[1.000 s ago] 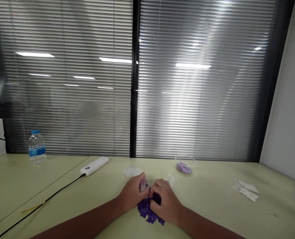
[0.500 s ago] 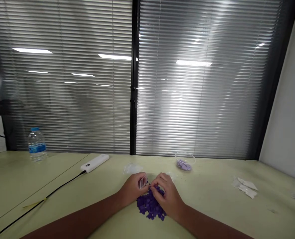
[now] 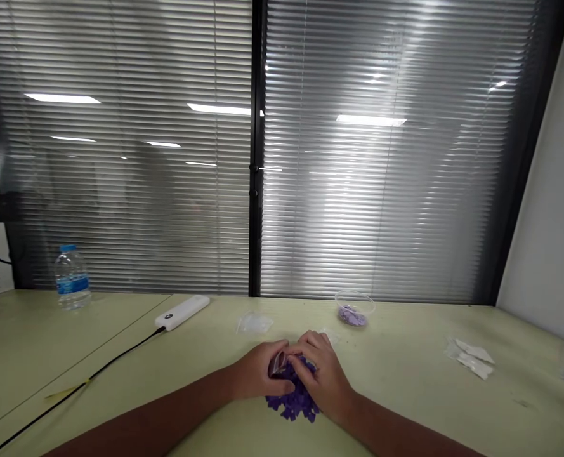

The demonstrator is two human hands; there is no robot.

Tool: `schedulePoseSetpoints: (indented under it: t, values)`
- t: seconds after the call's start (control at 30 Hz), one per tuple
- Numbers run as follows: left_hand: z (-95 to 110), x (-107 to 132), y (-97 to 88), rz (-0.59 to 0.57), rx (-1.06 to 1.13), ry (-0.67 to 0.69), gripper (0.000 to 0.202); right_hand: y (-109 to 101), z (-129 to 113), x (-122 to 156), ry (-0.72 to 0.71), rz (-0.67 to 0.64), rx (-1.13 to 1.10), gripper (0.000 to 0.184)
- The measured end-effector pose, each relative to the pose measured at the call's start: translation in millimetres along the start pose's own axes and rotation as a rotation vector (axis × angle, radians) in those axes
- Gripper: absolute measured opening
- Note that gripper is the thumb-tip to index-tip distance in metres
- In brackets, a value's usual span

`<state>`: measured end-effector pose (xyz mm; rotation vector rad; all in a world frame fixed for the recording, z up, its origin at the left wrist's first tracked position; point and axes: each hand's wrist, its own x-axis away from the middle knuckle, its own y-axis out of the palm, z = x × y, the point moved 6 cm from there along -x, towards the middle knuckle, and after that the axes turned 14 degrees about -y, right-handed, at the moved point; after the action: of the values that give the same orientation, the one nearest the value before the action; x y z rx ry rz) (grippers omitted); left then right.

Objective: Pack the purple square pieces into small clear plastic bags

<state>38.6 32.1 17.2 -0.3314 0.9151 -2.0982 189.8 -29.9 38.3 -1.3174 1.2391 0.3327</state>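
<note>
My left hand (image 3: 257,373) is curled around a small clear plastic bag (image 3: 276,363), whose mouth gapes towards the right. Against that mouth, my right hand (image 3: 325,376) has its thumb and fingers pinched together; what lies between the fingertips is too small to make out. A heap of small flat purple pieces (image 3: 295,405) lies on the table beneath both hands, which partly cover it.
Further back stand a clear round tub (image 3: 353,311) with lilac pieces and some clear plastic bags (image 3: 254,322). A white power bank (image 3: 183,312) with a black cable and a water bottle (image 3: 72,279) are left. Torn white packets (image 3: 472,357) lie right.
My left hand has turned and shifted slightly right, its thumb now lower over the purple heap. The bag's mouth has come closer to my right fingers, which have barely moved.
</note>
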Motion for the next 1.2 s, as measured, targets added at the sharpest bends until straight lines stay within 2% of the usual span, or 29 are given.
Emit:
schedulePoseSetpoints:
  t: [0.17, 0.3, 0.53, 0.73, 0.9, 1.0, 1.2]
  values:
    - [5.7, 6.4, -5.6, -0.009, 0.062, -0.021, 0.051, -4.0, -2.4, -2.5, 0.035, 0.021, -0.022, 0.019]
    - [15.3, 7.4, -5.5, -0.069, 0.102, 0.008, 0.049, -6.7, 3.9, -0.3, 0.098, 0.086, -0.023, 0.017]
    - [4.7, -1.1, -6.7, 0.038, 0.210, -0.071, 0.044, 5.6, 21.8, 5.8, 0.197, 0.046, -0.019, 0.020]
    - [-3.5, -8.2, -13.7, 0.142, 0.301, -0.084, 0.043, 13.8, 7.6, 1.2, 0.089, -0.094, -0.102, 0.015]
    - [-8.2, -12.7, -16.3, 0.160, 0.371, -0.127, 0.047, 19.1, -4.0, 0.9, 0.017, -0.220, -0.052, 0.016]
    - [-11.1, -12.4, -16.8, 0.172, 0.381, -0.147, 0.047, 21.5, -2.0, 2.3, 0.015, -0.238, -0.020, 0.020]
    - [-14.4, -12.6, -15.1, 0.130, 0.375, -0.108, 0.052, 23.9, 4.9, 3.3, 0.024, -0.211, -0.033, 0.015]
